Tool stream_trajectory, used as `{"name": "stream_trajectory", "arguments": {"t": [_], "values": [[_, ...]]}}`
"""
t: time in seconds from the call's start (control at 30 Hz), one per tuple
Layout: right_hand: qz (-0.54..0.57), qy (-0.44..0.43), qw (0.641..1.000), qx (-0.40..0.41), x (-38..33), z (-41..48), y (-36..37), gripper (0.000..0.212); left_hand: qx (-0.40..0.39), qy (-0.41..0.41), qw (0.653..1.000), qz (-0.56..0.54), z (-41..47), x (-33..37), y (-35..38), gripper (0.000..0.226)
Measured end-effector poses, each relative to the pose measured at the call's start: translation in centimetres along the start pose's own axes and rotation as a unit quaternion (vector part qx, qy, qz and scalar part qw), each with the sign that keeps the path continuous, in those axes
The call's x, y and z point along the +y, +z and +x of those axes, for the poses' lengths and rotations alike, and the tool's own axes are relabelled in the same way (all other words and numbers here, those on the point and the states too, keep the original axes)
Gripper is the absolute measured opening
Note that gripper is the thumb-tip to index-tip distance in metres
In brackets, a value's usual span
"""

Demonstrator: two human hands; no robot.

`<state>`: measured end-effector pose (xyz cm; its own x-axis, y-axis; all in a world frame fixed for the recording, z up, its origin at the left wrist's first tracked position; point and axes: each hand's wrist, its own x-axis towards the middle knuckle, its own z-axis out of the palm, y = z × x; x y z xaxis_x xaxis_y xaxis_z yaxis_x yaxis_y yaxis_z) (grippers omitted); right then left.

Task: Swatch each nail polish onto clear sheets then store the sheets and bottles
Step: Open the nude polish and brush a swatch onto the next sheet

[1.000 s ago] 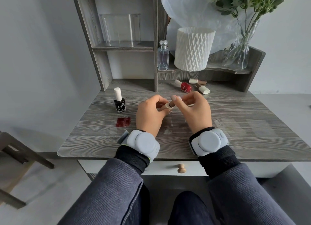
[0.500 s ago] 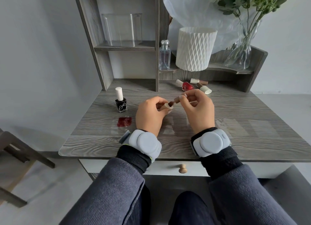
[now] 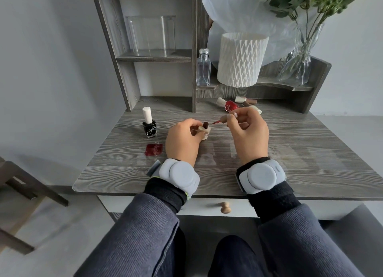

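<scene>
- The open nail polish bottle sits just left of frame centre. It is tilted, and its dark brown neck is uncovered.
- The left hand grasps this bottle with curled fingers, covering any label on it.
- The right hand, just right of centre, pinches the brush cap between thumb and fingertips.
- The brush, wet with reddish polish, points left at the bottle's neck and is just short of touching it.
- Clear sheets lie flat in a row across the desk, below and beside the hands.
- The sheet at the left carries a dark red swatch.
- Above that swatch a black bottle stands upright with a white cap. It bears a white looped emblem and no readable words.
- Behind the right hand a red bottle lies on its side. Its white mark is too small to read.
- Two more capped bottles lie beside the red one.
- On the shelves above are a clear box, a perfume bottle, a white ribbed vase and a glass vase with greenery.
- A grey wrist unit sits on each forearm.
</scene>
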<state>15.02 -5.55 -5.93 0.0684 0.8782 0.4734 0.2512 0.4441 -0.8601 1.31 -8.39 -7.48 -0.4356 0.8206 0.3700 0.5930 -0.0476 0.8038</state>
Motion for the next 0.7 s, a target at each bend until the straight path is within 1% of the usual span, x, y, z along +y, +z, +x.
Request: {"name": "stream_trajectory", "arguments": {"t": [0.1, 0.17, 0.37, 0.43, 0.57, 0.7], "values": [[0.016, 0.008, 1.0, -0.005, -0.1, -0.1, 0.0, 0.01, 0.007, 0.002, 1.0, 0.021, 0.3, -0.3, 0.1, 0.02], [0.016, 0.012, 1.0, -0.011, -0.3, -0.2, -0.1, 0.005, 0.008, -0.002, 0.999, 0.046, 0.4, -0.5, 0.2, 0.024], [0.002, 0.02, 0.999, -0.026, -0.8, -0.4, -0.4, 0.013, 0.034, 0.008, 0.99, 0.135, 0.5, -0.9, -0.1, 0.033], [-0.004, 0.017, 0.999, -0.028, -0.9, -0.5, -0.5, 0.015, 0.045, 0.024, 0.989, 0.141, 0.2, -0.9, -0.7, 0.028], [-0.005, 0.008, 0.999, -0.035, -1.2, -0.7, -0.6, 0.022, 0.043, 0.068, 0.986, 0.149, -0.5, -1.5, -2.5, 0.003], [0.0, 0.001, 0.999, -0.04, -1.2, -0.9, -0.6, 0.02, 0.009, 0.14, 0.978, 0.156, -1.3, -2.2, -4.2, 0.004]]}}
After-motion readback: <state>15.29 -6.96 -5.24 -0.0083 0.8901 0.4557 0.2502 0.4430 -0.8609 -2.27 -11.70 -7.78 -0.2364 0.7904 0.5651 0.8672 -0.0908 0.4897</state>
